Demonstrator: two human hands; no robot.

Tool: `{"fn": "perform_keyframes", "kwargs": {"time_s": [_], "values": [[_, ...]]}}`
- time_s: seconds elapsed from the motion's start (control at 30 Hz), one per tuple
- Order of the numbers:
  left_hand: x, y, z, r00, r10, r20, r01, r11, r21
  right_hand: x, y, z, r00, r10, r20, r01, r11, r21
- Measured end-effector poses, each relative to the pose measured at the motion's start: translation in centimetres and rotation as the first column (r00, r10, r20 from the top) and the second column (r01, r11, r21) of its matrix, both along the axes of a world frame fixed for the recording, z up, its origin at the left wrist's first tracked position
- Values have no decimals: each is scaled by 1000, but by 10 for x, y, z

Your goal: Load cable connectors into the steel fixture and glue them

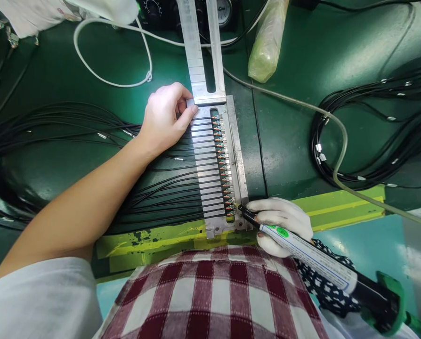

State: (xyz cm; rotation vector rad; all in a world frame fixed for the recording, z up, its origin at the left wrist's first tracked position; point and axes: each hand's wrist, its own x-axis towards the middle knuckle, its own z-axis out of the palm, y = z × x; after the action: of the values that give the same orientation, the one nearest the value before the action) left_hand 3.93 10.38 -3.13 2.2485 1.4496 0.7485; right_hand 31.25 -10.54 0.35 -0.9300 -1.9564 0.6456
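A slotted metal fixture (206, 181) lies on the green bench, with a row of black cables (175, 193) set side by side across it. Their stripped ends and small metal connectors (226, 190) line up over its long slot. My bare left hand (168, 115) pinches the fixture's upper left edge between thumb and fingers. In its white glove, my right hand (284, 219) is closed around a black dispensing syringe (309, 256) with a white label. The syringe's tip points at the connectors near the fixture's lower end; whether it touches them I cannot tell.
A slotted metal bar (196, 56) abuts the fixture's top. Cable bundles lie left (55, 125) and right (319, 141). A pale hose (341, 127) crosses the right side near a wrapped greenish roll (267, 47). Yellow tape (154, 240) marks the bench's front edge.
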Motion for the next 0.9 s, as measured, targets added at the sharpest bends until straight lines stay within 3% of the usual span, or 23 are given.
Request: {"fn": "perform_keyframes", "kwargs": {"time_s": [0.9], "values": [[-1, -1, 2, 1000, 15, 15, -14, 997, -76, 0, 0, 1, 1000, 2, -5, -2, 1000, 4]]}}
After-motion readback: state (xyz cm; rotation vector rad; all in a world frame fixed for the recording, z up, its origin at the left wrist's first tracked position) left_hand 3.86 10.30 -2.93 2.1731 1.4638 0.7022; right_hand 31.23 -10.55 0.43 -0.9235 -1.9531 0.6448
